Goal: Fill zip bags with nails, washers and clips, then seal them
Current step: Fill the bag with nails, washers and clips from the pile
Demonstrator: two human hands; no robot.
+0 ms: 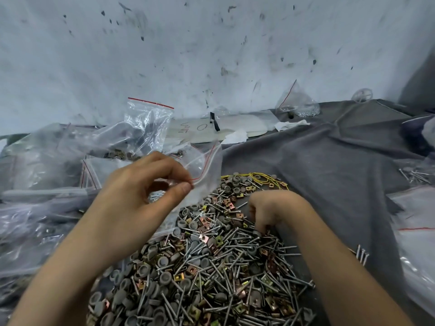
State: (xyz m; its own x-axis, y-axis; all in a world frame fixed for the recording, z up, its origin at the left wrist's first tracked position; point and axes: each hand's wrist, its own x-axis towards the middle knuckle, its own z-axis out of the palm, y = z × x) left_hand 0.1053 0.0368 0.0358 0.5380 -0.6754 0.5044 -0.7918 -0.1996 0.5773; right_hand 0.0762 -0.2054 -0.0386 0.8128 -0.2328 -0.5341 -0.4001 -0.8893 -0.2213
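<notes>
Step in hand: filling, judged from the positions below. Sealing is not yet due.

The left hand (pixel 146 184) pinches the mouth edge of a small clear plastic zip bag with a red line at its lip (pixel 207 170), thumb against forefinger. The bag is held above the far left margin of the heap. A few nails appear to show through its lower part.

The right hand (pixel 270 208) is turned down into the mixed heap of grey nails, round grey washers and brass-coloured square clips (pixel 211 267). Its fingers curl among the pieces. Whether they grip anything cannot be told.

Next move, as judged: lift a small pick of hardware and carry it left to the bag mouth. The mouth is held at one edge only and looks slack. It probably needs spreading before pieces will drop in cleanly.

Edges and room: the heap lies on a creased grey cloth (pixel 329 161). A pile of clear plastic bags (pixel 47 161) sits just beside the left forearm. More bags (pixel 419 231) lie at the right border. The path between heap and bag is short and unobstructed. A thin yellow wire loop (pixel 259 178) rests on the heap's far edge, near the right hand, and could snag.
</notes>
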